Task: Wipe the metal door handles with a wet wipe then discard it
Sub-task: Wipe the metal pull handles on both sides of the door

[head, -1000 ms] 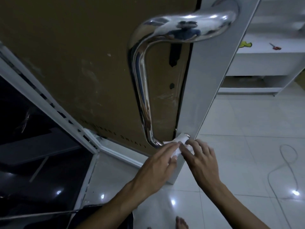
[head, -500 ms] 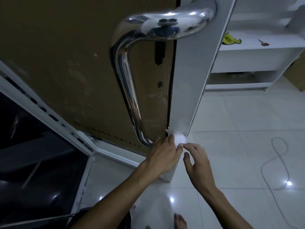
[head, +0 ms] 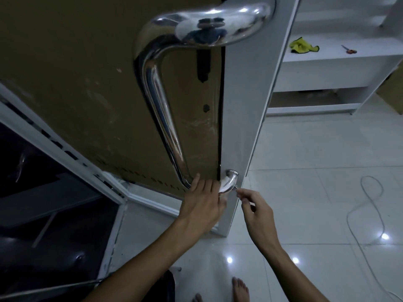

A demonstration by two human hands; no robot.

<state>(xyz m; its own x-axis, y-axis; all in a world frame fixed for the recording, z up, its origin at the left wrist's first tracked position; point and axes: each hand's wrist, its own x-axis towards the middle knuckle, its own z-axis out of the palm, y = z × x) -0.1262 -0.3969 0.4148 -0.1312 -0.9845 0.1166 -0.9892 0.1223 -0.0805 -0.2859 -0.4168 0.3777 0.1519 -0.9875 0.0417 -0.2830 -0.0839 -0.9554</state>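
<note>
At the handle's lower bend | left hand [head: 202, 203] wraps chrome pull handle [head: 162, 110], wet wipe apparently hidden beneath | right hand [head: 254, 207] loosely curled, pinch contents unclear | handle rigid, slick; wipe soft, limp — wrap and slide

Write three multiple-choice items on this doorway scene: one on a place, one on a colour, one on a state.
1. Where does the left hand rest?
A. at the door handle's lower bend
B. on its top bar
C. on the shelf

2. What colour is the cloth on the white shelf?
A. red
B. yellow
C. black

3. How is the right hand?
A. flat on the floor
B. gripping the handle's top bar
C. fingers curled, beside the handle's lower end

Key: 1 A, its fingers lie against the bend; 2 B, the cloth is bright yellow; 3 C, its curled fingertips sit just right of the handle's lower end.
</note>
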